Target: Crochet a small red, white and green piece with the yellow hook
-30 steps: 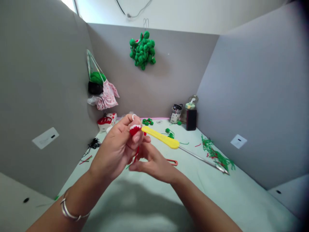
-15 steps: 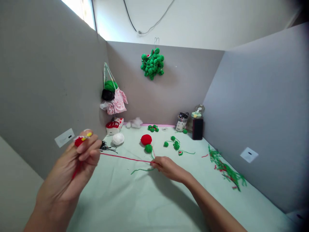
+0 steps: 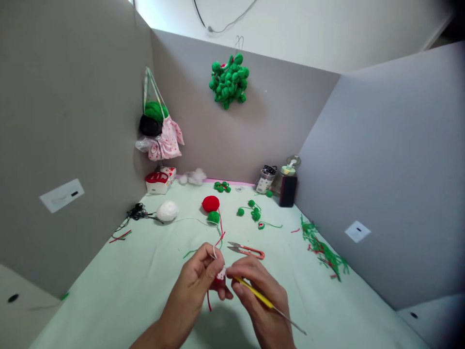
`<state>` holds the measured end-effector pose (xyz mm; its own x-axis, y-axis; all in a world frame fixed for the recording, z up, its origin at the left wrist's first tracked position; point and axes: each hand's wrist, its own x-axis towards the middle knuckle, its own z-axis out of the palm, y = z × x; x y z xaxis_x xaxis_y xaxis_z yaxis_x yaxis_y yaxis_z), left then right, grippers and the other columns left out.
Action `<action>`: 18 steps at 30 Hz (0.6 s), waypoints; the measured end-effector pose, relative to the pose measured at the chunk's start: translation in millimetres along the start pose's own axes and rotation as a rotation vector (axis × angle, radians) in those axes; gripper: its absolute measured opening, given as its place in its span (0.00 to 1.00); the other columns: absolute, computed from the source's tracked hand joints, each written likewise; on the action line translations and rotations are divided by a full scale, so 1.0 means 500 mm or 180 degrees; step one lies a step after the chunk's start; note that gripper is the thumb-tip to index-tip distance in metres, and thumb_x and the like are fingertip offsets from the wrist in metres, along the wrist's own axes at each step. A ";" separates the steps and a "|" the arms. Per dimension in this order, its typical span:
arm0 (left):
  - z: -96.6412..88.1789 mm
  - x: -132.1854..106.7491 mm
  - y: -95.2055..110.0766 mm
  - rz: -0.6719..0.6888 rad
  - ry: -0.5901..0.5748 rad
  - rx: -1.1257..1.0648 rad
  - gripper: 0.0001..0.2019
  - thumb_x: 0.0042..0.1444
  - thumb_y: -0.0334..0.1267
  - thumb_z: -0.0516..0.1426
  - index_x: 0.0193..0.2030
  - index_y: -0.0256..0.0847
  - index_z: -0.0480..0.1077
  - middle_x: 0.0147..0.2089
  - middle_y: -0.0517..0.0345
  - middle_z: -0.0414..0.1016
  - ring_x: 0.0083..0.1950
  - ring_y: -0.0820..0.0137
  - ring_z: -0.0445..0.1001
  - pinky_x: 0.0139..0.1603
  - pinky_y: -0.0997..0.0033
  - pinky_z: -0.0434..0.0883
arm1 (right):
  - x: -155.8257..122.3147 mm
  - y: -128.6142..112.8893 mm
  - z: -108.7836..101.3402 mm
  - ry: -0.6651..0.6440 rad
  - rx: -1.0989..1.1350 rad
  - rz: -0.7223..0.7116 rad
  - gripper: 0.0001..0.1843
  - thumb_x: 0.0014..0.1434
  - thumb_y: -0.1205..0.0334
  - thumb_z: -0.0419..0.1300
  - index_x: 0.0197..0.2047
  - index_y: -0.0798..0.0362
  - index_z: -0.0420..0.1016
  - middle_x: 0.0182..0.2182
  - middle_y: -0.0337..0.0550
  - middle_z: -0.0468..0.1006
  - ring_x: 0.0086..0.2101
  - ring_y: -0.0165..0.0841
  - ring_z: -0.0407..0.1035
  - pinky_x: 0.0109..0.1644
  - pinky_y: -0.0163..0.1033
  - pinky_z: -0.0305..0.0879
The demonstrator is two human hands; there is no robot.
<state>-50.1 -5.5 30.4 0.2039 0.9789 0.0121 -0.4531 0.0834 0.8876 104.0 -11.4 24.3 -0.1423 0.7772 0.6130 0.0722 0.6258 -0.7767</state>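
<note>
My left hand (image 3: 198,276) pinches a small red and white crochet piece (image 3: 221,275) near the front middle of the table. A red yarn end (image 3: 209,301) hangs below it, and a white strand rises over the left fingers. My right hand (image 3: 259,295) is closed around a yellow-handled crochet hook (image 3: 258,293), whose thin metal shaft sticks out to the lower right. The hook's working tip meets the piece, partly hidden by fingers. Just beyond both hands lie orange thread snips (image 3: 250,251). Farther back are a red yarn ball (image 3: 210,204) and a green one (image 3: 213,217).
A white yarn ball (image 3: 167,211) sits at the left beside tangled black yarn (image 3: 138,212). Small green crochet balls (image 3: 255,214) lie right of centre, with yarn scraps (image 3: 325,249) along the right wall. A can (image 3: 265,180) and dark box (image 3: 288,191) stand behind.
Both hands have come together over the table; the red strand is no longer stretched between them. The yellow hook, earlier at my left hand, is in my right. Thread snips now show on the table.
</note>
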 end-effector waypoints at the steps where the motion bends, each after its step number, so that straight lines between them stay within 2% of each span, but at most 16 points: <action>1: -0.002 0.002 -0.002 -0.0065 -0.0073 -0.0081 0.17 0.59 0.52 0.68 0.35 0.42 0.71 0.28 0.65 0.71 0.26 0.74 0.71 0.33 0.73 0.70 | -0.002 0.004 0.001 0.0142 0.0010 0.0044 0.06 0.68 0.57 0.65 0.45 0.41 0.85 0.30 0.40 0.83 0.31 0.34 0.77 0.36 0.35 0.76; 4: -0.012 0.009 -0.007 -0.0230 -0.0242 -0.0233 0.15 0.57 0.47 0.71 0.42 0.41 0.74 0.32 0.61 0.76 0.31 0.71 0.75 0.36 0.70 0.74 | 0.001 0.021 -0.002 0.0436 0.0189 0.0403 0.05 0.62 0.54 0.70 0.39 0.43 0.87 0.30 0.42 0.83 0.28 0.34 0.76 0.31 0.35 0.74; 7: -0.017 0.016 -0.014 -0.0166 -0.0215 -0.0121 0.17 0.54 0.41 0.72 0.47 0.41 0.76 0.34 0.57 0.78 0.36 0.67 0.76 0.34 0.72 0.75 | 0.007 0.037 -0.006 0.0569 0.0387 0.0619 0.10 0.63 0.50 0.69 0.38 0.45 0.88 0.27 0.41 0.81 0.25 0.33 0.72 0.27 0.36 0.71; 9: -0.014 0.018 -0.020 -0.0035 -0.0006 0.0075 0.19 0.53 0.37 0.72 0.50 0.42 0.76 0.35 0.57 0.78 0.33 0.69 0.74 0.29 0.75 0.74 | 0.011 0.040 -0.007 0.0549 0.0353 0.0516 0.10 0.64 0.50 0.68 0.38 0.45 0.87 0.27 0.41 0.80 0.26 0.33 0.72 0.30 0.36 0.72; 12: -0.006 0.017 -0.028 0.0034 0.0279 0.0212 0.24 0.52 0.35 0.72 0.55 0.43 0.76 0.36 0.60 0.76 0.26 0.74 0.70 0.23 0.76 0.73 | 0.013 0.034 -0.010 0.0435 0.0039 0.0274 0.04 0.62 0.55 0.71 0.39 0.43 0.86 0.30 0.41 0.82 0.32 0.35 0.76 0.36 0.37 0.75; 13: -0.003 0.016 -0.030 0.0006 0.0269 0.0159 0.25 0.53 0.35 0.72 0.57 0.44 0.76 0.37 0.60 0.75 0.24 0.75 0.71 0.22 0.75 0.74 | 0.012 0.031 -0.011 0.0419 -0.0083 0.0208 0.02 0.62 0.58 0.71 0.39 0.43 0.86 0.31 0.40 0.82 0.34 0.35 0.76 0.38 0.37 0.75; 15: 0.001 0.014 -0.030 -0.0116 0.0192 -0.0076 0.24 0.54 0.38 0.72 0.58 0.45 0.76 0.39 0.60 0.76 0.20 0.78 0.71 0.20 0.75 0.73 | 0.009 0.026 -0.014 0.0405 -0.0260 0.0114 0.05 0.63 0.64 0.69 0.41 0.43 0.85 0.32 0.40 0.83 0.35 0.35 0.77 0.40 0.38 0.76; 18: 0.006 0.011 -0.028 -0.0526 0.0142 -0.0560 0.23 0.56 0.40 0.71 0.58 0.42 0.76 0.31 0.64 0.75 0.16 0.81 0.65 0.17 0.79 0.69 | 0.005 0.031 -0.015 0.0479 -0.0114 0.0310 0.07 0.62 0.66 0.69 0.40 0.43 0.86 0.33 0.41 0.84 0.35 0.34 0.78 0.40 0.37 0.75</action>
<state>-40.1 -1.7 19.5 0.2510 0.9562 -0.1505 -0.5617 0.2705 0.7819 112.2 0.8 14.8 0.0161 0.8337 0.5520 0.1139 0.5469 -0.8294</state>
